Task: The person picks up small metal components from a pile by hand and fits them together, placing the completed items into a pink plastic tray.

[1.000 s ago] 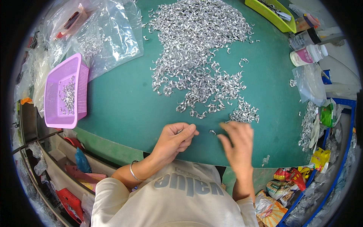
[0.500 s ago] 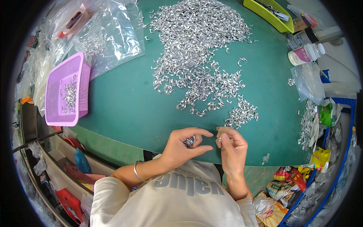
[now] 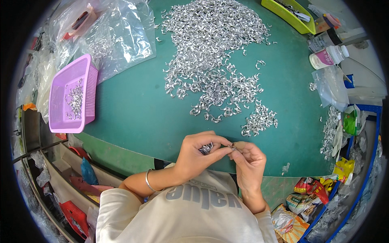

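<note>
Several small curved silver metal pieces [image 3: 206, 148] are cupped in my left hand [image 3: 193, 158], held by its curled fingers. Its thumb and index fingertip close together at the fingertips of my right hand [image 3: 251, 161]. Between both hands' fingertips is a tiny metal piece [image 3: 232, 148], partly hidden by the fingers. My right hand is pinched around it. Just beyond the hands lies a small heap of curved metal pieces [image 3: 259, 120]. Farther back a large pile of the same pieces [image 3: 214, 34] spreads over the green table [image 3: 133, 117].
At the left table edge stands a purple basket [image 3: 91, 95] with some metal pieces inside. Clear plastic bags [image 3: 133, 36] cover the far left. A yellow-green tray [image 3: 283, 14], a white bottle [image 3: 326, 57] and more metal pieces [image 3: 329, 135] line the right side.
My left thumb and index finger, apart before, have closed and moved right to meet my right fingertips at the tiny metal piece. The heaps look unchanged.
</note>
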A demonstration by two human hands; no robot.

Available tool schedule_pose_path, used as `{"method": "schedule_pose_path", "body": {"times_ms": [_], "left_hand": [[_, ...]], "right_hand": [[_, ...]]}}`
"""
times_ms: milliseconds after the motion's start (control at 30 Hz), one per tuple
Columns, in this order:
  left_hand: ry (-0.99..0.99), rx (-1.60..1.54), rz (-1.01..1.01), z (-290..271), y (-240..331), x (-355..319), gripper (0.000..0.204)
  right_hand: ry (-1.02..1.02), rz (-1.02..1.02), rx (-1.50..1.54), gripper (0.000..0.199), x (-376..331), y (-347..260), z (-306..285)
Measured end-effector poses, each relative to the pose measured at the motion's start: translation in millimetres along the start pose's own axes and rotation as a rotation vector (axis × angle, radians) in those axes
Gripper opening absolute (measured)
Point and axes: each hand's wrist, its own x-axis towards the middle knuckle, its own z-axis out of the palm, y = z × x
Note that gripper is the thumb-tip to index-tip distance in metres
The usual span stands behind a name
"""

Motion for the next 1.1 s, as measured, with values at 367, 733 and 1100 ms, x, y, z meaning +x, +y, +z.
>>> {"method": "schedule_pose_path", "body": {"times_ms": [367,733,1100], "left_hand": [[-0.009,-0.024,0.068,-0.4,4.2,-1.8,0.012],[-0.222,-0.924,-0.738,-12.0,-2.6,11.1,0.015],[-0.185,-0.683,-0.497,-6.3,-8.6,13.9,0.017]], "right_hand": [[-0.081,0.163,0.23,0.011,-5.2,-5.3,1.5],[0.184,-0.296,-0.759,0.012,33.1,-14.6,-20.6],[0.202,-0.685,-1.522,0.006,84.8,-7.3,-22.1]]}}
